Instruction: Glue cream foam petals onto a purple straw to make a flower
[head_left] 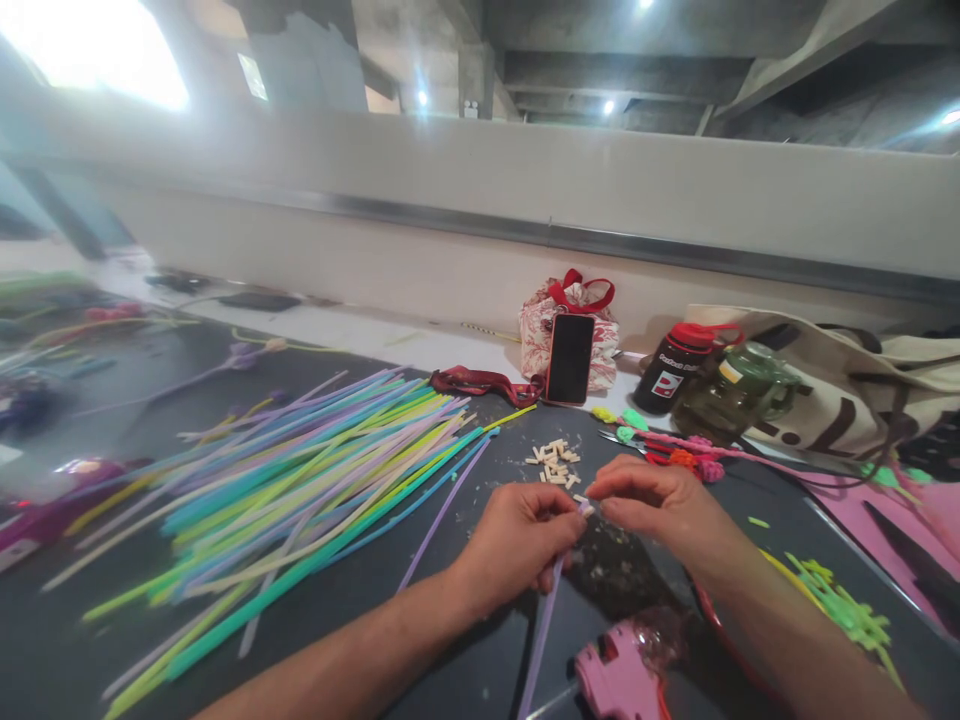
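Observation:
My left hand (pixel 521 540) is closed around a pale purple straw (pixel 541 640) that runs down toward me. My right hand (pixel 660 505) pinches at the straw's upper tip, fingertips meeting those of the left hand; something small and pale sits between them, too small to name. Just beyond the hands lies a little heap of small cream pieces (pixel 555 463). A broad fan of long coloured straws (pixel 300 480) spreads over the dark table (pixel 360 600) to my left.
A pink glue gun (pixel 619 675) lies near my right forearm. Behind stand a phone (pixel 569 358) propped on a patterned pouch (pixel 574 335), a dark bottle (pixel 675 368), a green jar (pixel 739 395), a canvas bag (pixel 847 380). Green cutouts (pixel 844 600) lie at right.

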